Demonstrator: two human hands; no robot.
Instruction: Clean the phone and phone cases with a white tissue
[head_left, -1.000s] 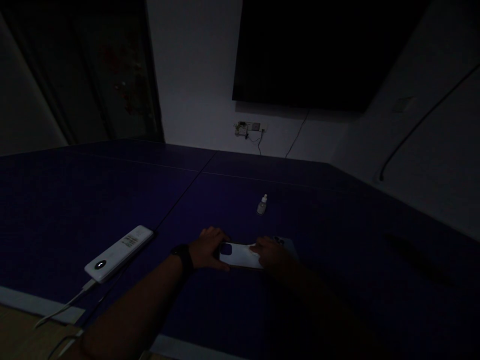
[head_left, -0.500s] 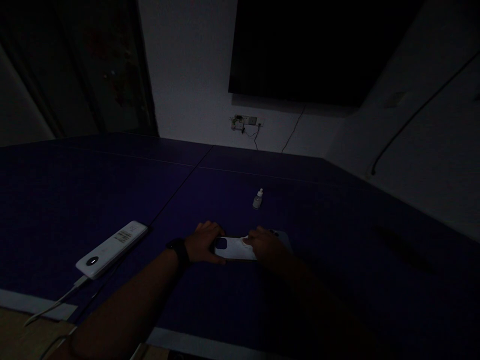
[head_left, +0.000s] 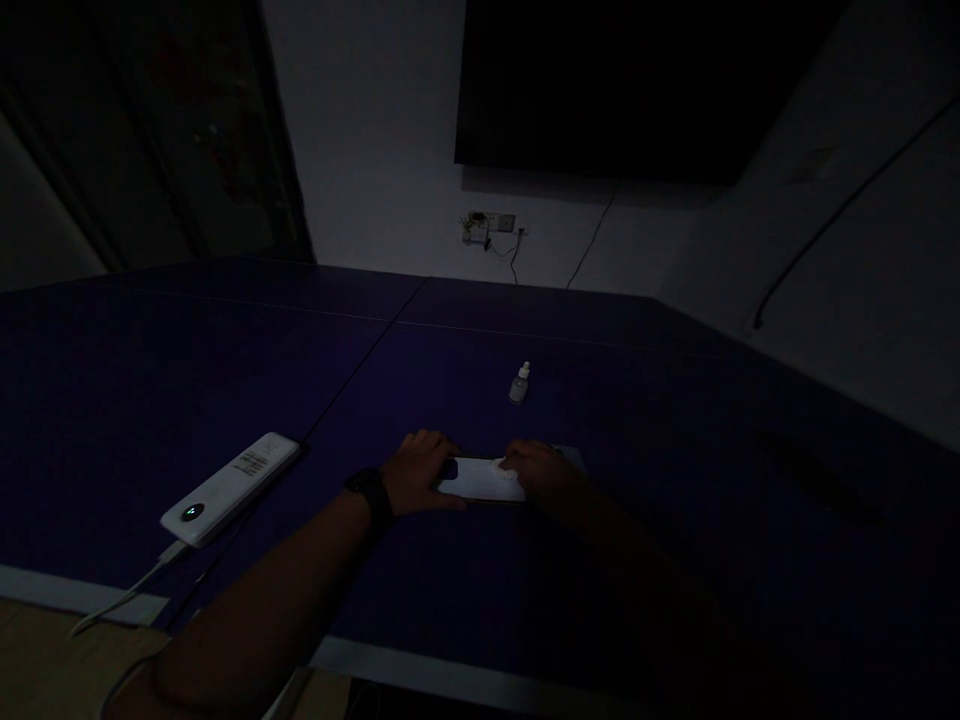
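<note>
White, with a dark camera cutout at its left end, the phone case (head_left: 480, 485) lies flat on the blue-violet desk (head_left: 420, 390), between my two hands. My left grip (head_left: 415, 472) is spread across that left end: the thumb runs along the near edge and the fingers bend over the far one, so the case is held between them. My right grip (head_left: 546, 473) is narrow, its fingers bunched over the right part of the case and pressing a crumpled white wad (head_left: 504, 467) onto its surface; how the fingertips sit under the wad I cannot make out. Just past the right end of the case, partly hidden behind my right hand, is a grey flat object (head_left: 573, 457). Beyond the case, well clear of my fingers, a small clear dropper bottle (head_left: 518, 386) with a white top stands upright. To the left of the case, well apart from it, I see a white power bank (head_left: 229, 490) with a small lit display, a pale cable (head_left: 127, 597) plugged into its near end. A dark watch (head_left: 373, 497) wraps my left wrist, left of the case. Far beyond the case, a large black screen (head_left: 607, 90) hangs on the wall (head_left: 375, 130).
</note>
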